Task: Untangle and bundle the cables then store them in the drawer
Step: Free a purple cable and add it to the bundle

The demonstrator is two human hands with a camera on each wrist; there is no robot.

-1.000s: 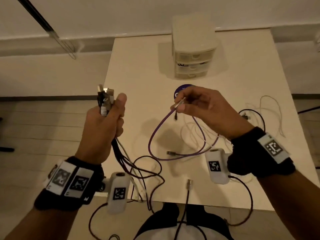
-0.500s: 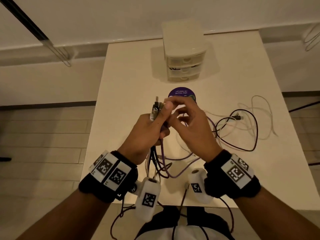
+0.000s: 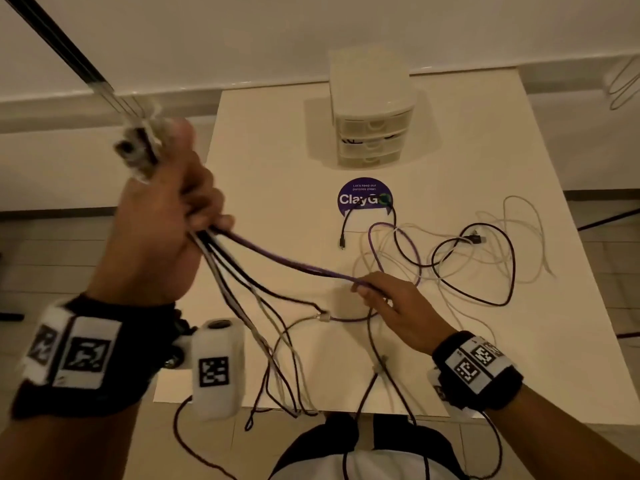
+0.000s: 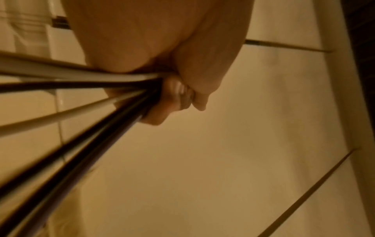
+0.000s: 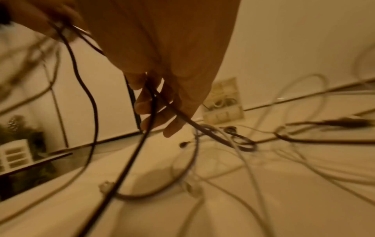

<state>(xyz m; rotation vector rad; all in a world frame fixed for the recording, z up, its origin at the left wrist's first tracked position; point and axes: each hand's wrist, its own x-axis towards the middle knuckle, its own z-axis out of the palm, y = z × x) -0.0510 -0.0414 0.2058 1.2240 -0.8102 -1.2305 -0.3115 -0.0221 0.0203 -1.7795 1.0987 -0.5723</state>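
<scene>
My left hand (image 3: 173,209) is raised at the upper left and grips a bundle of cables (image 3: 228,271), with the blurred plug ends (image 3: 136,150) sticking out above the fist. In the left wrist view the cables (image 4: 81,83) fan out of the closed left hand (image 4: 178,96). A purple cable (image 3: 287,259) stretches taut from that fist to my right hand (image 3: 391,299), which holds it low over the table. In the right wrist view it runs between the curled fingers (image 5: 146,105). The three-drawer unit (image 3: 372,109) stands at the back with its drawers closed.
Loose white and black cables (image 3: 467,251) lie tangled on the right of the white table (image 3: 270,140). A round purple sticker (image 3: 365,199) is in front of the drawers. Several cables hang over the near table edge (image 3: 294,407).
The hands were together over the table. My left hand has since lifted up and left with the bundle, and my right hand has slid down and right along the purple cable.
</scene>
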